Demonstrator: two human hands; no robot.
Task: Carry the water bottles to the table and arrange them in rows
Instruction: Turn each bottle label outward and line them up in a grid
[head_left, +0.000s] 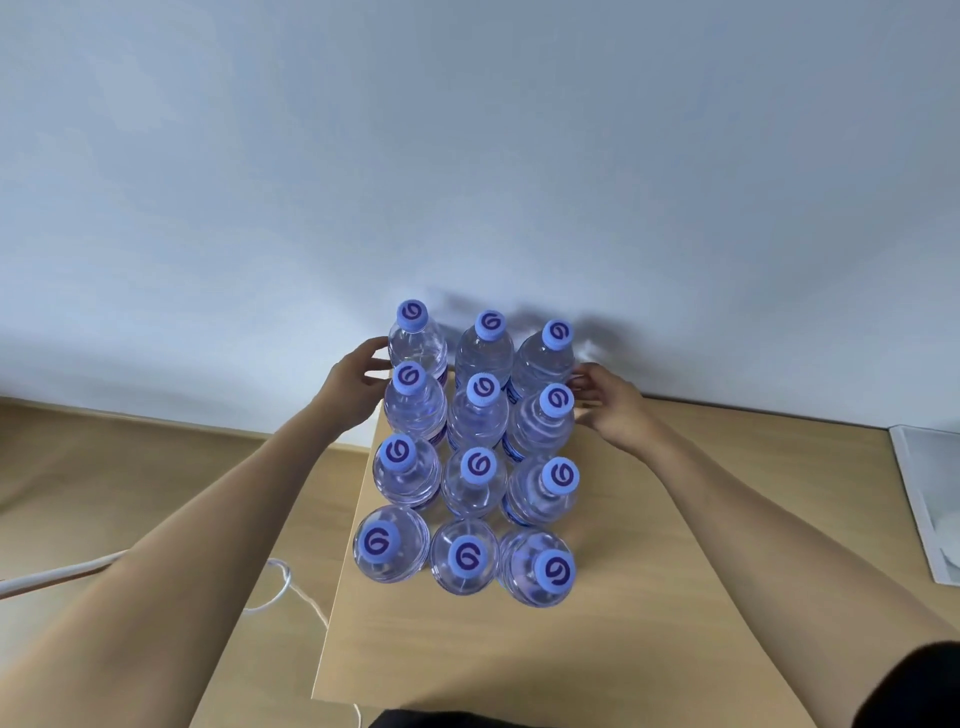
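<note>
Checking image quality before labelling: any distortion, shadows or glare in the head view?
Head view: wide-angle bend, the table edges splay and the forearms stretch toward the corners; soft shadows of the far bottles fall on the wall; light is even and bluish, no hard glare; caps sharp, the left hand and right hand slightly soft.

A white cable (280, 587) lies looped on the wooden floor (130, 467) to the left. A pale wall (467, 156) fills the background. A white tray-like object (930, 493) sits at the right edge.
</note>
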